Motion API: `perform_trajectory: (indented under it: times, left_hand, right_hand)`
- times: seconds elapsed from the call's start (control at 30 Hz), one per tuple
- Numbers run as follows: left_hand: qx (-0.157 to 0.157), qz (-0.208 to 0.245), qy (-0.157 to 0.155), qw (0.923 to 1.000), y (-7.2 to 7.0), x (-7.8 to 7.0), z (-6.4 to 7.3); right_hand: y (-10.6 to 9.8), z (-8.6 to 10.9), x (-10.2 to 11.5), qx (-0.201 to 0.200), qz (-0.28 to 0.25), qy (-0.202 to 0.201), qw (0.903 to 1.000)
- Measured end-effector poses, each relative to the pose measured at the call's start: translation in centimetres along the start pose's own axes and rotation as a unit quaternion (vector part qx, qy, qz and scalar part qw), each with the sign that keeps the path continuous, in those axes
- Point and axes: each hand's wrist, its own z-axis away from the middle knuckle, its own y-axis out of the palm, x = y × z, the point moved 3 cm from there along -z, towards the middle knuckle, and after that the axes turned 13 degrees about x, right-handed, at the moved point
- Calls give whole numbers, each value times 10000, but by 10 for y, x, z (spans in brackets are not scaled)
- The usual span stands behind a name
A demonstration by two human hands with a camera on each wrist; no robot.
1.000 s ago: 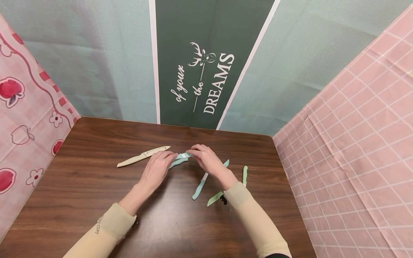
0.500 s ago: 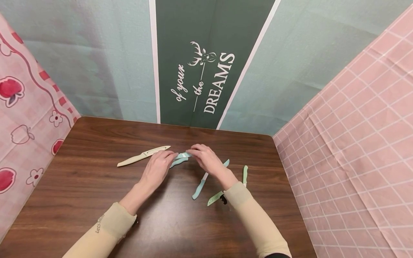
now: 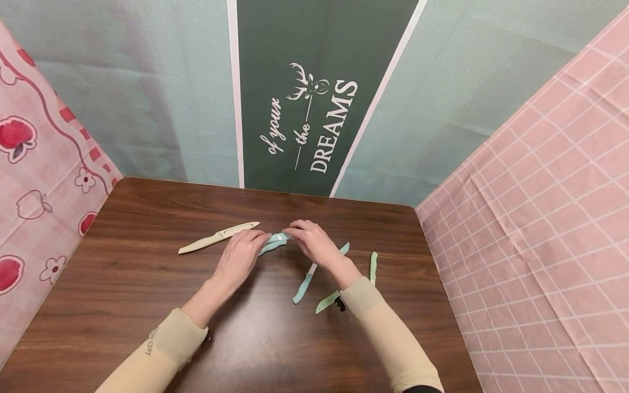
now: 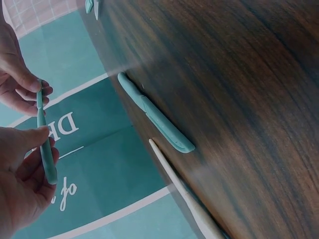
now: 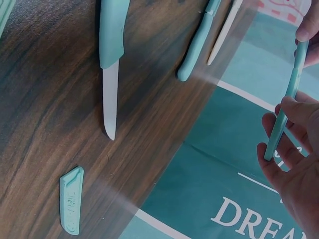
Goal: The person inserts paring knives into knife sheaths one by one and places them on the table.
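A light-blue knife (image 4: 47, 162) is held above the table between both hands. My left hand (image 3: 238, 256) grips its handle with thumb and fingers. My right hand (image 3: 314, 243) pinches the blue sheath (image 5: 277, 133) at the blade end. A pale band shows between the two hands in the head view. Just below lies a second blue knife (image 4: 154, 114), its blade covered by a sheath. To the left rests a cream knife (image 3: 211, 242) in its sheath. A third blue knife (image 5: 112, 35) lies with its white blade bare, its loose sheath (image 5: 71, 201) apart from the tip.
On the right lie a green knife (image 3: 373, 266) and a green sheath (image 3: 326, 303), both partly hidden by my right sleeve. The brown wooden table (image 3: 245, 338) is bounded by a printed cloth (image 3: 285, 180) behind and a pink checked cloth (image 3: 530, 207) at right.
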Motion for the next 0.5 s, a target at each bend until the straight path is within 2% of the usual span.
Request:
perform_trajectory:
  times: [0.33,0.5]
  left_hand:
    - [84,92,-8,9999,3,3,5]
    - [280,119,-124,9995,7,6,10]
  right_hand:
    - [9,-1,0,258,27,187,9995]
    - [15,-3,0,296,114,105,9994]
